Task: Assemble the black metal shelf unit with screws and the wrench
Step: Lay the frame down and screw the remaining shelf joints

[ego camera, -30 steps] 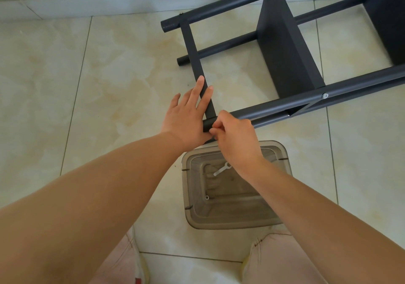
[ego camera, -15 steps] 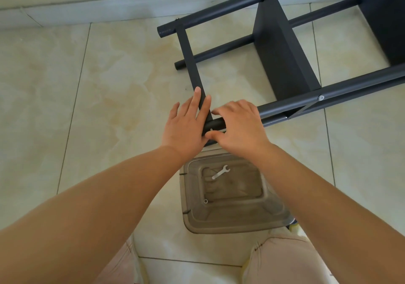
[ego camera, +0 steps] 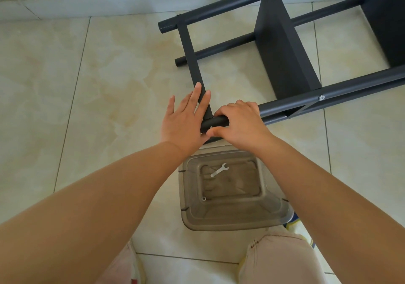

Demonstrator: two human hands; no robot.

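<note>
Down near the knees (ego camera: 278, 259), a clear plastic tub (ego camera: 232, 218) sits on the tiled floor (ego camera: 65, 86), just below both wrists, with the small wrench (ego camera: 219, 169) lying inside and what looks like a tiny nut or washer (ego camera: 204, 198), too small to be sure. Up from there, the right hand (ego camera: 240, 127) wraps its fingers over the near tube (ego camera: 215, 122) of the black shelf unit (ego camera: 282, 49), thumb tucked underneath. Right beside it, touching, the left hand (ego camera: 186, 119) lies flat, fingers straight along the crossbar (ego camera: 192, 53), gripping nothing. Beyond the fingertips the frame lies on its side, a screw head (ego camera: 321, 97) showing on the tube past the right hand.
</note>
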